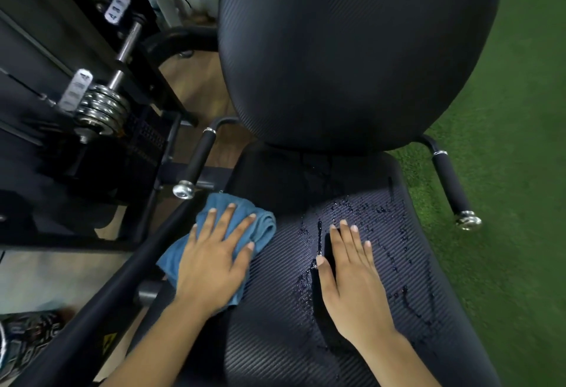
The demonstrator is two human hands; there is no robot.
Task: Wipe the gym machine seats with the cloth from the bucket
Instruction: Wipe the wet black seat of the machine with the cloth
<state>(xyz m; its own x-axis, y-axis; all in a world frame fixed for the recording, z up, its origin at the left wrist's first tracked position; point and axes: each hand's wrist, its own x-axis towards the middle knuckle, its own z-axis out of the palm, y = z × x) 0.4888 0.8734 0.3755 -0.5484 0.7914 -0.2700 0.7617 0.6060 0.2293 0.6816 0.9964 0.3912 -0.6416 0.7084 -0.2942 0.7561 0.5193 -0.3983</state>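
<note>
The left hand [214,259] presses flat, fingers spread, on the blue cloth [226,224] at the wet seat's [398,264] left edge; the right hand [352,282] rests flat, fingers straight, on the seat.
</note>
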